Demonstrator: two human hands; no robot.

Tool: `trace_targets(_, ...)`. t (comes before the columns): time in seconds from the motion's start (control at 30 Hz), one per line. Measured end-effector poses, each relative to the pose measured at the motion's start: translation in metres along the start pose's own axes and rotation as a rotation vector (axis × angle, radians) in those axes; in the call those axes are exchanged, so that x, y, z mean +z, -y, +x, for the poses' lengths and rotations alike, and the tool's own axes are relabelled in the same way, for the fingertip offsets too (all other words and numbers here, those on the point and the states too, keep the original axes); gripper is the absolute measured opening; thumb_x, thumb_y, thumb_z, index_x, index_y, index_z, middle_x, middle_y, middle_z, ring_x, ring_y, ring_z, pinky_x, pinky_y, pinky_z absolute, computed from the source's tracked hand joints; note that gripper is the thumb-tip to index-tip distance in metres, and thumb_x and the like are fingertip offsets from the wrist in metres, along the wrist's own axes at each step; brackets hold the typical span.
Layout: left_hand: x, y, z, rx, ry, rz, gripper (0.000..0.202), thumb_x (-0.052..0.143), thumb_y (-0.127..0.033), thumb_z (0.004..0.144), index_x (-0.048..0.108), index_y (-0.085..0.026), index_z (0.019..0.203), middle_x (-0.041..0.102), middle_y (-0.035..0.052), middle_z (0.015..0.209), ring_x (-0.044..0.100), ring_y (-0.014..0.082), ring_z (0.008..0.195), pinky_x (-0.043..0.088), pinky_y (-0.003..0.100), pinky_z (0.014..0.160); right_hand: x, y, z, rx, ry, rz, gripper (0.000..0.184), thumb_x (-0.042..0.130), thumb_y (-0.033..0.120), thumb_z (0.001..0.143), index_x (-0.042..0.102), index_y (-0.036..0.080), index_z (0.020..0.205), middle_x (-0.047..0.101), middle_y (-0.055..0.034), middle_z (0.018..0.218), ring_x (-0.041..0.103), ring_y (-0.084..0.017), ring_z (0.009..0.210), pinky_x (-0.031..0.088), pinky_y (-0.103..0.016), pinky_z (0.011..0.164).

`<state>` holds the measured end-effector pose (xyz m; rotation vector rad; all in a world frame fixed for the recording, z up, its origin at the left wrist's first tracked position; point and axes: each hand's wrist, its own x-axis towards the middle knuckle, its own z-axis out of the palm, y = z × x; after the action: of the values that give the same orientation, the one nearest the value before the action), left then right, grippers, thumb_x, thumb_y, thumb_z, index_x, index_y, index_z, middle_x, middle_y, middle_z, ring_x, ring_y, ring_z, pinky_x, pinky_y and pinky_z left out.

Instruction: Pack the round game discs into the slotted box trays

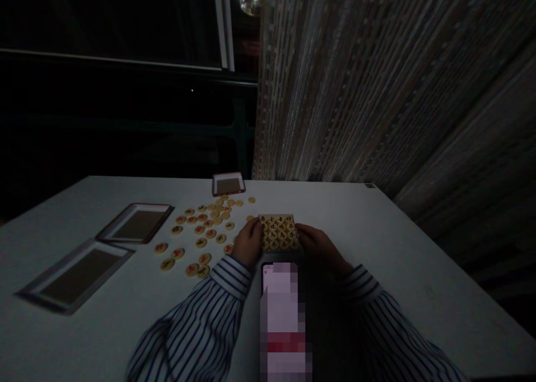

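"On the white table (397, 270), right in the middle, what is there?"
"A small box (278, 232) full of round pieces. It lies flat between both hands."
"How do they hold it?"
"The left hand (248, 243) curls around its left side and the right hand (318, 245) around its right. Both squeeze it, so neither is nearer."
"And the loose round pieces (201, 231)?"
"They're off to the left, closest to the left hand. A phone (280, 292) lies just below the box."

White table (397, 270); on it scattered discs (201, 231), filled box (278, 232), three shallow trays (136, 223), phone (280, 315).
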<state>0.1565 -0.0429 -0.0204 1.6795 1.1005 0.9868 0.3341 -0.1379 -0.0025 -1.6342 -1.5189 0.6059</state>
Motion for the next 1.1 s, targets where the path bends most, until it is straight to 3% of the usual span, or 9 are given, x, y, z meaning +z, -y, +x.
trace_targets(0.4, 0.000, 0.003, 0.000, -0.012, -0.025, 0.029, 0.033, 0.046, -0.035, 0.080, 0.061, -0.020, 0.103, 0.066, 0.0088, 0.102, 0.059, 0.0220, 0.098, 0.043, 0.039, 0.089, 0.001, -0.001, -0.001, 0.027, -0.004, -0.031, 0.037, 0.038, 0.027, 0.084, 0.059, 0.021, 0.114, 0.063, -0.0041, 0.112, 0.058, -0.020, 0.101, 0.044, -0.036, 0.089)
trace_targets(0.6, -0.003, 0.000, 0.000, 0.006, -0.043, 0.056, 0.033, 0.045, -0.035, 0.080, 0.061, -0.019, 0.104, 0.066, 0.0094, 0.102, 0.059, 0.0217, 0.098, 0.044, 0.038, 0.087, -0.003, -0.014, 0.001, 0.103, -0.220, -0.117, 0.039, 0.043, 0.028, 0.080, 0.056, 0.018, 0.115, 0.059, -0.0090, 0.118, 0.054, -0.020, 0.108, 0.042, -0.036, 0.093)
trace_targets(0.87, -0.007, -0.013, -0.003, 0.029, -0.036, 0.007, 0.033, 0.042, -0.033, 0.080, 0.062, -0.015, 0.099, 0.066, 0.0107, 0.103, 0.059, 0.0199, 0.099, 0.042, 0.036, 0.091, -0.012, -0.017, 0.002, 0.091, -0.320, -0.031, 0.034, 0.044, 0.032, 0.079, 0.061, 0.017, 0.104, 0.065, -0.0101, 0.105, 0.059, -0.021, 0.098, 0.043, -0.039, 0.091)
trace_targets(1.1, -0.036, -0.033, -0.009, 0.024, -0.090, 0.051, 0.030, 0.047, -0.030, 0.077, 0.063, -0.014, 0.098, 0.064, 0.0126, 0.107, 0.056, 0.0215, 0.105, 0.038, 0.039, 0.096, -0.019, -0.024, 0.007, 0.053, -0.339, 0.100, 0.032, 0.046, 0.034, 0.077, 0.062, 0.019, 0.101, 0.067, -0.0080, 0.096, 0.062, -0.021, 0.091, 0.048, -0.040, 0.083)
